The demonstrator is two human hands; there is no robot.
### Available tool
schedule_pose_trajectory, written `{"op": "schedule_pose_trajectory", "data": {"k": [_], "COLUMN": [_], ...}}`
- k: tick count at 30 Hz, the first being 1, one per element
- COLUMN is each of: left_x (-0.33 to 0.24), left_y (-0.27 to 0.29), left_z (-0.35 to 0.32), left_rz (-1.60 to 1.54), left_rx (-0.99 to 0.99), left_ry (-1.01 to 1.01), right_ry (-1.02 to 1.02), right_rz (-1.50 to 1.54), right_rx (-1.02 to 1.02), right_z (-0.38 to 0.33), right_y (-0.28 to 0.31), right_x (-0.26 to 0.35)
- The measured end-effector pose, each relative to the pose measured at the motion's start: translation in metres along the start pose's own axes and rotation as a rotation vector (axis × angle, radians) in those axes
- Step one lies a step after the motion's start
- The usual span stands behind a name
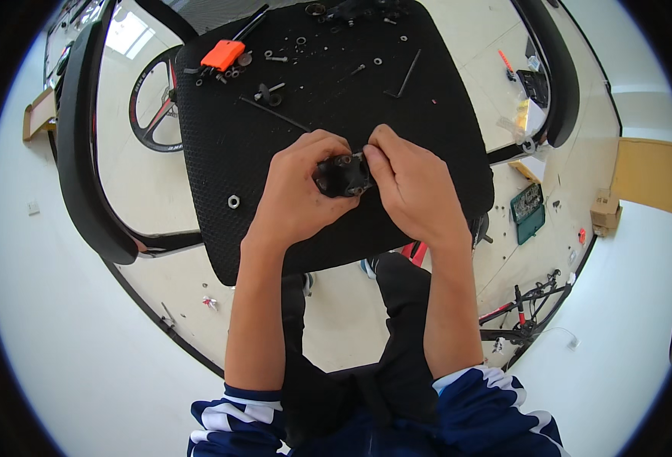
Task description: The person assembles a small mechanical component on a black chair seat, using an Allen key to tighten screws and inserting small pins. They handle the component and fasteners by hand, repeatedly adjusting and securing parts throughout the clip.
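Black, one chunky part (340, 177) fills the left hand (292, 183), the right hand (412, 179) pinching its edge, one large nut (230, 201) leftward.

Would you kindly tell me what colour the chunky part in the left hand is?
The chunky part is mostly black; it shows best in the head view.

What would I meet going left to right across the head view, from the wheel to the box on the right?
Wheel → nut → left hand → black part → right hand → green case → box.
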State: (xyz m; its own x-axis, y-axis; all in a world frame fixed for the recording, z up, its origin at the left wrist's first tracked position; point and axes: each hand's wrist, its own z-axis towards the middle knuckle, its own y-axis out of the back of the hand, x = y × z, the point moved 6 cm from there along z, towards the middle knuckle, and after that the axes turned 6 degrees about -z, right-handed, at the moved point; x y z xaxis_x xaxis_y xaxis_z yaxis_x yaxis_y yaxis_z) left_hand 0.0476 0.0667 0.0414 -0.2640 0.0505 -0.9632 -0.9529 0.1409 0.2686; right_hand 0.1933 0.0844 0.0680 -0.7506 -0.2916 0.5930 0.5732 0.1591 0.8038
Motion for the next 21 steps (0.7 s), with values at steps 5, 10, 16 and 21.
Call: {"op": "schedule_pose_trajectory", "data": {"k": [5, 10, 16, 21], "left_x": [0.006, 0.004, -0.001, -0.004], "left_y": [0.001, 0.002, 0.002, 0.005], "left_z": [0.0, 0.0, -0.004, -0.003], "left_rz": [-0.052, -0.084, -0.016, -0.013], "left_rx": [-0.045, -0.072, -0.047, -0.082], "left_ry": [0.013, 0.026, -0.049, 0.01], "right_ry": [-0.054, -0.001, -0.082, -0.06], "right_rz": [-0.129, 0.007, -0.122, 0.025], "right_rx": [0.083, -0.09, 0.088, -0.091], "right_z": [0.01, 0.001, 0.008, 0.004], "right_y": [-0.002, 0.004, -0.007, 0.007], "right_x": [-0.001, 0.005, -0.001, 0.003]}}
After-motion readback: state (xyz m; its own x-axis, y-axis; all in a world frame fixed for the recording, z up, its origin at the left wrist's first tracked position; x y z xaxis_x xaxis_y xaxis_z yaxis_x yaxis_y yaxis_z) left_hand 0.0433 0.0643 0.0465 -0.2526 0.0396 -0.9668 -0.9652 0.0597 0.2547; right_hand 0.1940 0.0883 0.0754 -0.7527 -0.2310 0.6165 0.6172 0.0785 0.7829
